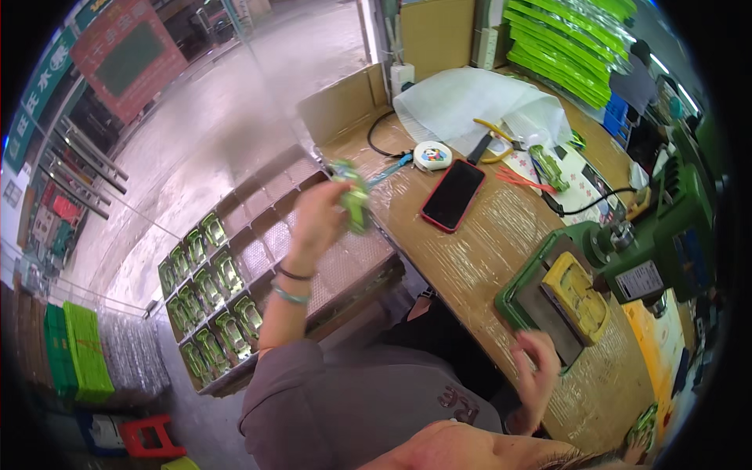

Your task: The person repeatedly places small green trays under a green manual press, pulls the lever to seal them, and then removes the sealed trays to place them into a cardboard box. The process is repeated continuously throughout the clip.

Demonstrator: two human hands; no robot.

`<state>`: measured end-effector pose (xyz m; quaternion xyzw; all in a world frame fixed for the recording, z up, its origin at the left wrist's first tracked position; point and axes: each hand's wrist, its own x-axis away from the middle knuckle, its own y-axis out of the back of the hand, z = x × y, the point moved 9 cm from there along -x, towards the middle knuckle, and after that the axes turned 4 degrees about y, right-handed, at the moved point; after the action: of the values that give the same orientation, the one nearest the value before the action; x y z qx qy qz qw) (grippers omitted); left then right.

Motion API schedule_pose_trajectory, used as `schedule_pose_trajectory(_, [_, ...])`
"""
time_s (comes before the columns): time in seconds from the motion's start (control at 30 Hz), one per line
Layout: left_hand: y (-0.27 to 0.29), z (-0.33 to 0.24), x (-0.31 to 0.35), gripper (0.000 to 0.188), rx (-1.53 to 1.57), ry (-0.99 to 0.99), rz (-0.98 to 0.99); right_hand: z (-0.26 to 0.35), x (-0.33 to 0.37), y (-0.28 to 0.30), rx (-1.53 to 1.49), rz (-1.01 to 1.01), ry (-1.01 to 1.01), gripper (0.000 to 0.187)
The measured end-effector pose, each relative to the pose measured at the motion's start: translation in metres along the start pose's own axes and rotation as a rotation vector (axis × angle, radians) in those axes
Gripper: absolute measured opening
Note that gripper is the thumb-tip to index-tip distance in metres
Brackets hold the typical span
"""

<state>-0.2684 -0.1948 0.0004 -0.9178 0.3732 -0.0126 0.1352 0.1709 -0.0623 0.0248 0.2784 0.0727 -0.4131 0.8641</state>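
From my feed I see the left hand with its fingers closed on a green piece, held up over the near-table side of a divided box. Both are blurred, so I can't make out each fingertip, but the grip seems to be on the piece's side near its middle, which I'd judge leaves both ends free and clear of the dividers. Similar green parts sit in the compartments at the box's left, ordered in rows; I take the partitions to be there so the shiny surfaces don't rub, and the bubbly lining under the bare cells looks like padding. The right hand hangs loosely curled beside the table, thumb and fingers apart with nothing I can see between them, close to the green machine. On that machine's base lies a yellow block, set near its head, presumably as a support under it. The phone, the round tape measure and the yellow-handled pliers lie farther back, which to my eye leaves the surface between box and machine uncluttered. A white sheet lies crumpled behind them, perhaps spare wrapping.
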Motion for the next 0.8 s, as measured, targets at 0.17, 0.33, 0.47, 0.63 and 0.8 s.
schedule_pose_trajectory(0.17, [-0.201, 0.054, 0.081, 0.033, 0.121, 0.566, 0.529, 0.04, -0.042, -0.059, 0.1, -0.032, 0.141, 0.063])
schedule_pose_trajectory(0.33, [-0.265, 0.048, 0.112, 0.045, 0.075, 0.574, 0.865, -0.031, -0.024, -0.016, -0.112, -0.268, -0.173, 0.033])
schedule_pose_trajectory(0.47, [-0.265, -0.018, 0.111, 0.066, -0.519, -0.18, 1.105, -0.053, 0.001, 0.01, -0.515, -0.346, -0.365, 0.03])
schedule_pose_trajectory(0.63, [-0.309, -0.009, 0.109, 0.073, -0.897, -0.839, 0.925, -0.055, 0.008, 0.02, -0.581, -0.35, -0.388, 0.031])
schedule_pose_trajectory(0.8, [-0.319, 0.009, 0.085, 0.063, -0.855, -0.658, 1.089, -0.057, 0.012, 0.034, -0.663, -0.411, -0.361, 0.033])
